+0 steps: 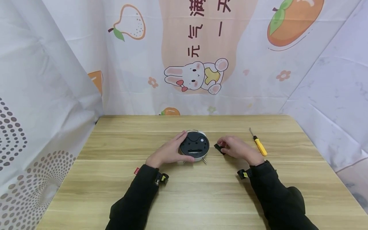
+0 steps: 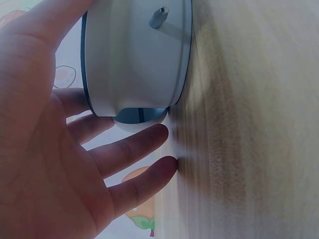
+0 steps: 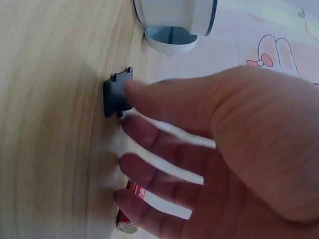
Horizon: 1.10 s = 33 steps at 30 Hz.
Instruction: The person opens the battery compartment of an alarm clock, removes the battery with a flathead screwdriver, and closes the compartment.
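Note:
A round white alarm clock point(image 1: 198, 142) lies face down, its black back upward. On that back is an open battery slot point(image 1: 195, 151); whether anything sits inside, I cannot tell. My left hand point(image 1: 171, 150) holds the clock from the left, thumb along the near side and fingers round the far side. In the left wrist view, a metal leg point(image 2: 159, 18) sticks out from the white casing. Just right of the clock, my right hand point(image 1: 235, 147) pinches a small black battery cover point(image 3: 117, 92) between thumb and index finger, close to the tabletop. The other right fingers are loosely bent.
A screwdriver point(image 1: 260, 146) with a yellow handle lies to the right of the right hand. In the right wrist view, a red battery point(image 3: 125, 221) lies behind the fingers. A small red tag point(image 1: 136, 171) shows beside the left sleeve. Printed cloth point(image 1: 129, 80) hangs behind the wooden table point(image 1: 201, 198).

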{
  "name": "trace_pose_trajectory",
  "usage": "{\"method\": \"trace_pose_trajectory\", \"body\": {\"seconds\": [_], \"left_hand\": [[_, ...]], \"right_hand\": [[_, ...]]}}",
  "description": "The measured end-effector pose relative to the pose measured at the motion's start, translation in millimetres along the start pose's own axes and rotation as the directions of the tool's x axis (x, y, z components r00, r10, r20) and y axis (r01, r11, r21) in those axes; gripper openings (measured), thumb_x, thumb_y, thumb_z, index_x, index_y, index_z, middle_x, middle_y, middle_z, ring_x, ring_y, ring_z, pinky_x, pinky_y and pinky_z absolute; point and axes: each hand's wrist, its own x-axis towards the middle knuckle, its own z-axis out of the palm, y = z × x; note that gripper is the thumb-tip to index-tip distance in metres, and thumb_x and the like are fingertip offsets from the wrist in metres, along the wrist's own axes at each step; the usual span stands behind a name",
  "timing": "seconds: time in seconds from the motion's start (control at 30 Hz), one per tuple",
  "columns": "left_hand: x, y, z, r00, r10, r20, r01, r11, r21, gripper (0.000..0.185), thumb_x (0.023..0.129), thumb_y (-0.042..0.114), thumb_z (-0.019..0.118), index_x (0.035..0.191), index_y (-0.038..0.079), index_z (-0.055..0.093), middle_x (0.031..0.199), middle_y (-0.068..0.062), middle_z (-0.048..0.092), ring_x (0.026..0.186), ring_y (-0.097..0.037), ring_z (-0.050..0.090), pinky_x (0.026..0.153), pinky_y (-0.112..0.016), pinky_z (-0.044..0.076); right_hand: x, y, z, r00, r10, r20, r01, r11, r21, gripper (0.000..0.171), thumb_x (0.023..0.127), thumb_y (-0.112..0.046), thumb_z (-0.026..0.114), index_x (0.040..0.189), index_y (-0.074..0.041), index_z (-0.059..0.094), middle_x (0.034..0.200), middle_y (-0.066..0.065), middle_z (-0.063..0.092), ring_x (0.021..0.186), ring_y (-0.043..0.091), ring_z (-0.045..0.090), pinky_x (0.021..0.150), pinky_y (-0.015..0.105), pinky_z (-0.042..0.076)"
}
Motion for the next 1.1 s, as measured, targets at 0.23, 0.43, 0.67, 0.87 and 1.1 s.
{"method": "trace_pose_trajectory", "body": {"seconds": [0.23, 0.43, 0.67, 0.87, 1.1], "left_hand": [[0.1, -0.2, -0.7, 1.000, 0.018, -0.003, -0.018, 1.000, -0.006, 0.119, 0.076, 0.068, 0.079, 0.163, 0.012, 0.020, 0.169, -0.009, 0.016, 0.152, -0.024, 0.021, 0.117, -0.047, 0.029], [0.6, -0.8, -0.3, 1.000, 0.018, 0.000, -0.018, 1.000, 0.006, 0.118, 0.076, 0.067, 0.079, 0.164, 0.015, 0.019, 0.169, -0.008, 0.016, 0.151, -0.024, 0.022, 0.117, -0.047, 0.030], [-1.2, 6.3, -4.5, 1.000, 0.029, -0.004, -0.029, 0.998, 0.060, 0.114, 0.078, 0.066, 0.078, 0.162, 0.012, 0.024, 0.167, -0.010, 0.020, 0.151, -0.025, 0.025, 0.115, -0.048, 0.032], [-5.3, 19.0, -14.2, 0.993, 0.092, -0.074, -0.083, 0.990, 0.118, 0.097, 0.086, 0.060, 0.074, 0.158, 0.008, 0.035, 0.157, -0.012, 0.041, 0.142, -0.026, 0.042, 0.113, -0.043, 0.037], [-4.7, 24.5, -18.3, 0.976, 0.174, -0.132, -0.153, 0.976, 0.156, 0.070, 0.095, 0.049, 0.069, 0.149, 0.007, 0.052, 0.141, -0.014, 0.058, 0.129, -0.025, 0.056, 0.107, -0.039, 0.044]], "right_hand": [[1, 2, 2, 0.997, 0.076, -0.012, -0.076, 0.997, -0.017, 0.008, 0.095, -0.006, 0.071, 0.100, -0.001, 0.071, 0.089, 0.004, 0.065, 0.079, 0.017, 0.059, 0.073, 0.038, 0.050], [2, 0, 4, 0.998, 0.020, -0.052, -0.023, 0.997, -0.067, 0.003, 0.092, -0.002, 0.072, 0.095, 0.000, 0.072, 0.088, 0.005, 0.066, 0.078, 0.018, 0.062, 0.073, 0.039, 0.053], [2, -5, -1, 0.995, 0.052, -0.091, -0.055, 0.998, -0.023, 0.005, 0.097, -0.004, 0.066, 0.098, -0.004, 0.071, 0.088, 0.005, 0.068, 0.079, 0.018, 0.063, 0.072, 0.039, 0.053], [2, -16, -10, 0.978, -0.018, -0.206, 0.018, 1.000, 0.000, 0.004, 0.097, -0.007, 0.068, 0.099, -0.003, 0.070, 0.087, 0.002, 0.069, 0.077, 0.015, 0.063, 0.069, 0.036, 0.052], [3, -33, -15, 0.943, -0.159, -0.292, 0.170, 0.985, 0.012, 0.008, 0.093, -0.010, 0.075, 0.101, -0.008, 0.074, 0.093, -0.001, 0.071, 0.080, 0.011, 0.064, 0.072, 0.035, 0.055]]}}
